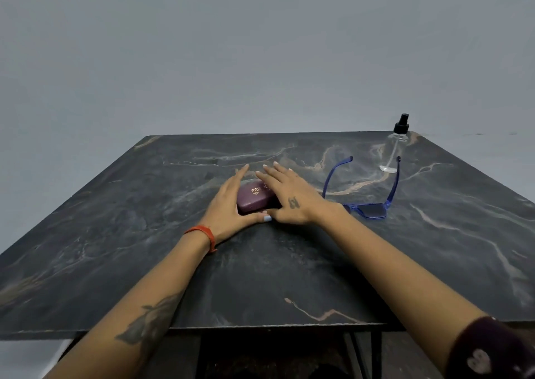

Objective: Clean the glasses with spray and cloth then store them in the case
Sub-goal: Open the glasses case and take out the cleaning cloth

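A closed maroon glasses case (252,200) with gold lettering lies at the middle of the dark marble table (260,277). My left hand (231,205) lies against its left end with straight fingers and the thumb along the near side. My right hand (286,196) rests flat over its right half, fingers straight. Blue-framed glasses (373,209) with dark lenses stand to the right of the case, temples unfolded and pointing away. A clear spray bottle (396,147) with a black nozzle stands behind them near the far right corner. No cloth is visible.
The table's near edge (260,325) runs across the lower part of the view, with dark metal legs below. A plain grey wall stands behind the table. An orange band circles my left wrist.
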Demonstrator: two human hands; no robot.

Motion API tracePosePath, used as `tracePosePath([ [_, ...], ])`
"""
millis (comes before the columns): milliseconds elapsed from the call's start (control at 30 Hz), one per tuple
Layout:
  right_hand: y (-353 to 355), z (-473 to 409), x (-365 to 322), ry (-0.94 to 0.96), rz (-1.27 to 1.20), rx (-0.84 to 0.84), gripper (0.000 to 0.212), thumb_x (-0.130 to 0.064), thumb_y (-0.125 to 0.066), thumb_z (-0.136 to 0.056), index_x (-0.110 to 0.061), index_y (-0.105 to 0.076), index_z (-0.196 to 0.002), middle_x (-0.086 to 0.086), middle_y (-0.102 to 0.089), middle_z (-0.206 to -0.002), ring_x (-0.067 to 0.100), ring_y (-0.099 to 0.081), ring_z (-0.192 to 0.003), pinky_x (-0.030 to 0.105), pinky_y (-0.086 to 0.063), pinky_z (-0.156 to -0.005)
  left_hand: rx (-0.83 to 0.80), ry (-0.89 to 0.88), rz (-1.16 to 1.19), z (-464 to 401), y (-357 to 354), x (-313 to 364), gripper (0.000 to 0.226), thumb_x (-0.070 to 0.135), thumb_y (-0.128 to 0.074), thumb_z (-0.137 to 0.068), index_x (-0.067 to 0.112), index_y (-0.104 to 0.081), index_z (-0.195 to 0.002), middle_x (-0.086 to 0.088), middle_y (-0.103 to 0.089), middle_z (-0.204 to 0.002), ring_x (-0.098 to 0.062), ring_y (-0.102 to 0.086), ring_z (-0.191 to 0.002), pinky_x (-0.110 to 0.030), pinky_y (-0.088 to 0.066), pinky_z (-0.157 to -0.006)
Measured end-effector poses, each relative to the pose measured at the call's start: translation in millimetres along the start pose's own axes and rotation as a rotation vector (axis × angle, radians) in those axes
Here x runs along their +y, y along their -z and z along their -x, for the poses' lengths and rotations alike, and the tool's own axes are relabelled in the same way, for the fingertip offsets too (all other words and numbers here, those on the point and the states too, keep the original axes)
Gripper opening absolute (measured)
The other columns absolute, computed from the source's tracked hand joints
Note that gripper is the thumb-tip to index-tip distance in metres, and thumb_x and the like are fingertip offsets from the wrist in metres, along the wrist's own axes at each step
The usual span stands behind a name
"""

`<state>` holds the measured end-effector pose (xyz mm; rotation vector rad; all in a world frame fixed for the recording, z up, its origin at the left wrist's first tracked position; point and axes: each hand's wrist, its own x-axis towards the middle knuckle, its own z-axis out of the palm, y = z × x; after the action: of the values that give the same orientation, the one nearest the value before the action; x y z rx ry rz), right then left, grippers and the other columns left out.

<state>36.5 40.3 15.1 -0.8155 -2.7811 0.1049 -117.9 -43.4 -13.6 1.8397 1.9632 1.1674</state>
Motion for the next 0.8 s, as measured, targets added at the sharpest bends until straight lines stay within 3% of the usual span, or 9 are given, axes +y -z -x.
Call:
tracePosePath([
  [133, -9.0, -1.1, 3.6, -0.001, -0.005, 0.055, 0.066, -0.032, -0.053, -0.093, -0.013, -0.022, -0.148, 0.008, -0.025, -0.153, 0.022, -0.017, -0.143, 0.035, -0.009, -0.117, 0.019, -0.044, -0.011, -2.1, 0.8, -4.9, 0.08, 0.04, -0.076, -0.07, 0.024, -0.038, -0.138, -0.001, -0.049, -0.137, -0.014, -0.046, -0.122, -0.021, -0.033, -0.098],
  [300, -3.3, 4.1, 4.0, 0.035, -0.05, 0.146, 0.046, -0.029, -0.052, -0.095, -0.012, -0.039, -0.136, 0.009, -0.049, -0.136, 0.024, -0.044, -0.122, 0.028, -0.032, -0.097, 0.03, 0.026, 0.108, -1.0, 7.1, -5.2, 0.055, 0.027, -0.074, -0.075, 0.02, -0.054, -0.126, 0.001, -0.057, -0.124, -0.009, -0.051, -0.111, -0.02, -0.036, -0.095],
  [533, -8.1, 5.5, 1.7, 0.19, 0.102, 0.266, 0.037, -0.029, -0.043, -0.099, -0.007, -0.049, -0.128, 0.011, -0.055, -0.125, 0.03, -0.056, -0.107, 0.043, -0.048, -0.084, -0.004, 0.142, 0.355, 0.8, 16.5, -4.6, 0.051, 0.034, -0.076, -0.066, 0.021, -0.063, -0.113, 0.001, -0.064, -0.115, -0.011, -0.058, -0.106, -0.025, -0.044, -0.095],
  [600, -8.4, 6.0, 0.2, 0.228, 0.144, 0.297, 0.035, -0.028, -0.042, -0.099, -0.007, -0.05, -0.126, 0.012, -0.058, -0.12, 0.031, -0.058, -0.102, 0.043, -0.049, -0.078, -0.026, 0.158, 0.393, 2.0, 19.4, -2.5, 0.05, 0.033, -0.075, -0.066, 0.019, -0.062, -0.113, -0.001, -0.064, -0.114, -0.009, -0.059, -0.104, -0.022, -0.046, -0.092],
  [700, -7.9, 7.1, -2.5, 0.262, 0.186, 0.303, 0.031, -0.023, -0.044, -0.099, -0.006, -0.052, -0.124, 0.013, -0.06, -0.117, 0.031, -0.061, -0.096, 0.04, -0.048, -0.072, -0.047, 0.164, 0.433, 4.0, 22.7, 1.3, 0.041, 0.015, -0.073, -0.075, 0.012, -0.061, -0.115, -0.006, -0.063, -0.115, -0.007, -0.059, -0.099, -0.017, -0.048, -0.087],
  [800, -8.3, 7.2, -4.5, 0.281, 0.228, 0.312, 0.028, -0.015, -0.051, -0.093, -0.002, -0.058, -0.117, 0.015, -0.065, -0.104, 0.032, -0.065, -0.082, 0.036, -0.05, -0.062, -0.06, 0.167, 0.453, 5.3, 24.6, 2.6, 0.039, 0.012, -0.07, -0.076, 0.011, -0.061, -0.115, -0.006, -0.063, -0.114, -0.009, -0.059, -0.1, -0.019, -0.048, -0.089],
])
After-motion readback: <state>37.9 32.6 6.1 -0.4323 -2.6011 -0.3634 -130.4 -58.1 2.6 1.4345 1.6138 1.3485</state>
